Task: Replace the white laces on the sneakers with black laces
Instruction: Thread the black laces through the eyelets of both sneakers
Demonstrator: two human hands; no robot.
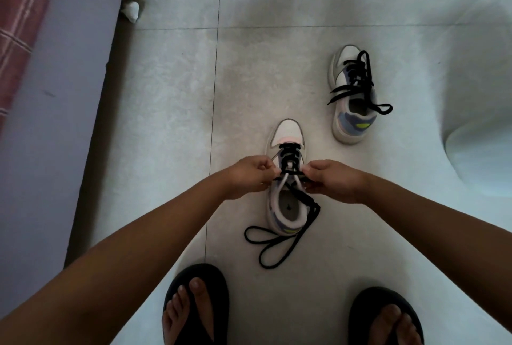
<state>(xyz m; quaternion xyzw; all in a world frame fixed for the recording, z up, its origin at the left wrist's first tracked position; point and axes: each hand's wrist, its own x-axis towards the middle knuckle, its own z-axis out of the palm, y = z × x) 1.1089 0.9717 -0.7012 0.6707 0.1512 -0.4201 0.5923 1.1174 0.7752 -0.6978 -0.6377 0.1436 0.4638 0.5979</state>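
Observation:
A white sneaker (286,134) stands on the tiled floor in front of me, toe pointing away, with a black lace (288,150) threaded through its front eyelets. My left hand (246,177) pinches the lace at the shoe's left side. At the right side, my right hand (335,181) pinches the lace too. Loose ends of the black lace (274,245) trail past the heel and loop on the floor. A second sneaker (353,95) with black laces stands farther away to the right, its lace ends hanging loose.
My two feet in black flip-flops (196,306) stand close behind the near shoe. A bed edge with a purple sheet (55,95) runs along the left. A small white lump (131,10) lies by the bed. A white object (484,156) sits at the right.

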